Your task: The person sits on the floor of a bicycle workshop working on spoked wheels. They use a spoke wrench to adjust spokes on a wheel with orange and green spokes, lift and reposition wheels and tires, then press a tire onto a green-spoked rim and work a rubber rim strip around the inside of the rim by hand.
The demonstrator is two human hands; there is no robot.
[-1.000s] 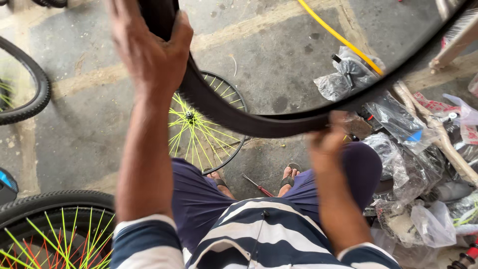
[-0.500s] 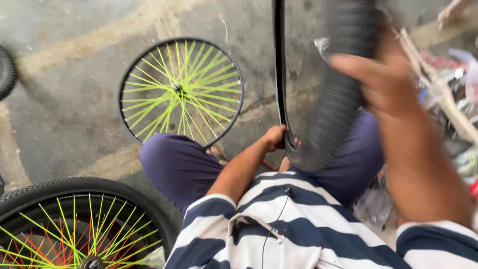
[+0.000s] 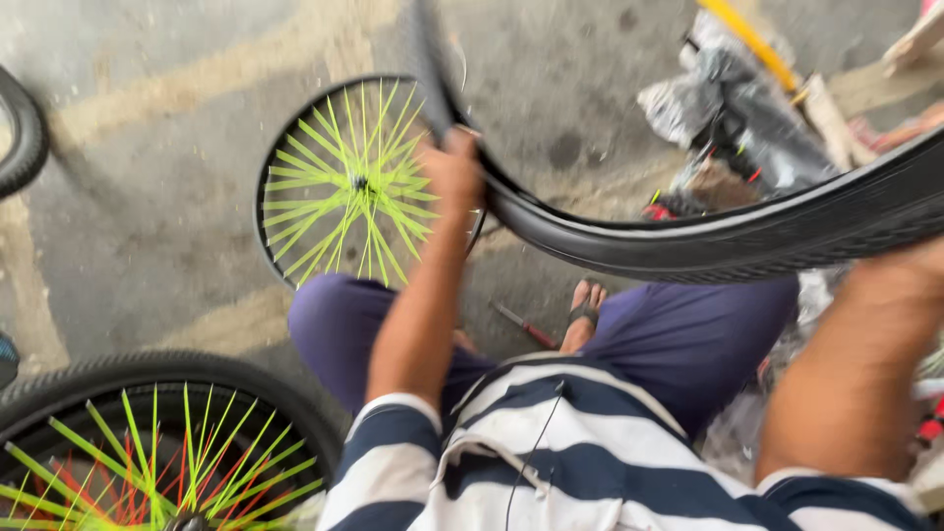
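A black bicycle tyre (image 3: 688,241) is held up in front of me, curving from upper centre down and out to the right edge. My left hand (image 3: 454,169) grips its left part, arm stretched forward. Over at the right edge, blurred, my right hand (image 3: 900,280) is closed on the tyre's right part. Below the tyre are my purple-trousered legs and striped shirt. A bare wheel rim with bright green spokes (image 3: 354,187) lies flat on the concrete just beyond my left hand.
A tyred wheel with green and red spokes (image 3: 147,442) lies at the lower left. Another tyre edge (image 3: 25,133) shows at far left. Plastic-wrapped parts (image 3: 728,93) and wooden sticks pile up at upper right. A small tool (image 3: 526,326) lies by my sandalled foot.
The tyre has swung from nearly upright to lying across the view. My left hand moved up from near my lap to grip it; my right hand dropped to the right edge.
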